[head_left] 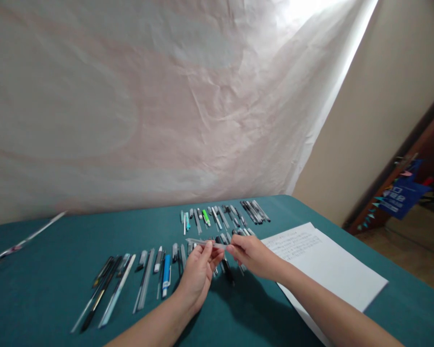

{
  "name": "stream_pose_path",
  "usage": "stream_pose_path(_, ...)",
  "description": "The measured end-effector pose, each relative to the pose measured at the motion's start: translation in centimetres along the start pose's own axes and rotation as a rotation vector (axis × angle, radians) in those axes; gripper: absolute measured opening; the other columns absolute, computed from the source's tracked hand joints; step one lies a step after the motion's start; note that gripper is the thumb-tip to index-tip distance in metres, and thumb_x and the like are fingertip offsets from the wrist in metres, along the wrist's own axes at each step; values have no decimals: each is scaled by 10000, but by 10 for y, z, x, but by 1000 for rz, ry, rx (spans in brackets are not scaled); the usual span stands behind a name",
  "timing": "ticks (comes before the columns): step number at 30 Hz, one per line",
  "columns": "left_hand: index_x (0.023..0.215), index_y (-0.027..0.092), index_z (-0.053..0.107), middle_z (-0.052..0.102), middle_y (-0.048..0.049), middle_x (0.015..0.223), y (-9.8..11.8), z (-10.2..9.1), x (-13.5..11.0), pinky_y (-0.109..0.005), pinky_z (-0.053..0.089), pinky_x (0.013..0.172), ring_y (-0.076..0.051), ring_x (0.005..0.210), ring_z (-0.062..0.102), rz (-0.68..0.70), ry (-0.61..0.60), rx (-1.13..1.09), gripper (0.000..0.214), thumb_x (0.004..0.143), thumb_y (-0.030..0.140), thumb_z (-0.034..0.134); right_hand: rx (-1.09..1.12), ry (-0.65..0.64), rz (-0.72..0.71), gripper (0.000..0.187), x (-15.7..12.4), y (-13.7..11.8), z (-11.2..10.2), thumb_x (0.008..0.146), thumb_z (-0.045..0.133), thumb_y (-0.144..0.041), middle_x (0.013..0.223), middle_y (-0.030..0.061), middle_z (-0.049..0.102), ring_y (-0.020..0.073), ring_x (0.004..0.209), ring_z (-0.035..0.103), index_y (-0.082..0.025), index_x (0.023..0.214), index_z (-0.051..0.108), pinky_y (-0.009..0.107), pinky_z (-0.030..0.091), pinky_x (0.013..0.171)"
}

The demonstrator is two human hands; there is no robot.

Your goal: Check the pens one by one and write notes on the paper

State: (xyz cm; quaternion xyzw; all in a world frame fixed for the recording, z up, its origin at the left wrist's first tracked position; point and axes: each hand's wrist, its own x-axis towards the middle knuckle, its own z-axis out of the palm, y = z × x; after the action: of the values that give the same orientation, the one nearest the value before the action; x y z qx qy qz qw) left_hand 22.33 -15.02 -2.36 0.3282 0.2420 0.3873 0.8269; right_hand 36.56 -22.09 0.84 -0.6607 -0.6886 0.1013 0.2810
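A slender, clear pen barrel (197, 242) is held slantwise above the middle of the table. My left hand (199, 271) pinches it between thumb and fingers along its length. At its right end, the fingertips of my right hand (251, 253) close on the same barrel, and what exactly they grip there is partly hidden. Beneath my hands lies a row of pen parts, with a black pen piece (227, 271) showing between them. A blue pen barrel (166, 275) rests just left of my left wrist.
Taken-apart pens, several dark and pale, lie at the left, near a pale blue pen tube (118, 291). Behind, another row includes a green pen piece (206, 218) and clear pens (255, 212). Written-on paper (336, 274) covers the right side. A long plastic wrapper (32, 236) lies far left.
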Motion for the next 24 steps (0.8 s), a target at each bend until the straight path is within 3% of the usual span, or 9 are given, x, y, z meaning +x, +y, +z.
stream_pose_path(10,835,116,547,602,-34,758,1,1,-2,-188,504,670,-76,673,574,-4,-9,21,58,847,121,490,289,-145,149,397,0,3,2,906,258,-423,550,-21,536,88,418,523,-178,687,479,172,378,412)
stream_pose_path(12,837,117,550,601,-31,760,2,3,-4,-187,497,665,-78,672,567,-9,-21,35,51,839,153,514,214,-98,131,376,1,2,-2,910,269,-394,568,-15,556,97,461,543,-172,729,512,183,399,462)
stream_pose_path(14,830,116,553,588,-19,719,2,6,-8,-170,480,614,-72,630,547,-33,-79,65,94,830,209,539,63,-10,61,272,1,-2,-9,907,312,-316,681,3,608,113,570,575,-176,915,546,204,418,560)
stream_pose_path(17,824,118,547,547,9,633,-1,11,-17,-155,429,509,-61,540,497,-134,-242,140,181,805,296,571,-136,-5,-100,348,-2,-12,-17,868,373,-183,969,38,610,136,767,586,-235,1208,422,222,409,670)
stream_pose_path(21,784,124,512,519,21,572,-9,12,-28,-182,402,470,-70,484,477,-217,-377,290,263,790,382,563,-280,-193,-260,329,-7,-22,-18,813,424,-122,953,42,599,132,743,575,-229,1110,518,199,389,628)
stream_pose_path(24,799,121,501,546,-2,622,-12,12,-30,-206,412,488,-82,497,496,-190,-425,363,298,822,419,493,-327,-180,-203,232,-13,-19,-16,816,439,-150,862,38,609,137,715,575,-207,1002,565,203,387,615)
